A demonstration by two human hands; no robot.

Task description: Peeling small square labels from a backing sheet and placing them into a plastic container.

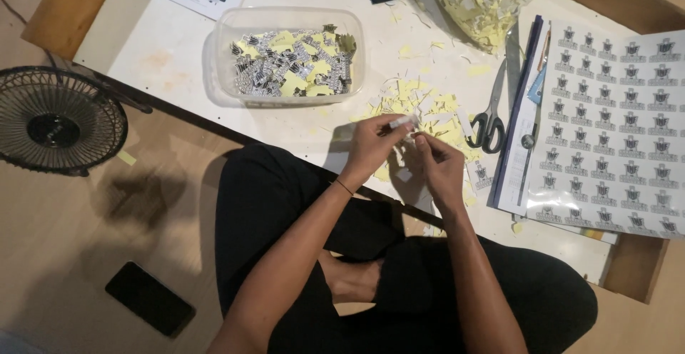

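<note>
A small white sticker strip (401,121) is pinched by the left hand (371,147) above the low table (178,47); the right hand (437,161) is closed on its end. A tear could be caused by uneven peeling, or a slip into the yellow backing scraps (435,108).

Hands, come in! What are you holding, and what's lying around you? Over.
Left hand and right hand both pinch a small white sticker piece. Yellow paper scraps underneath. Scissors beside right hand, untouched.
</note>
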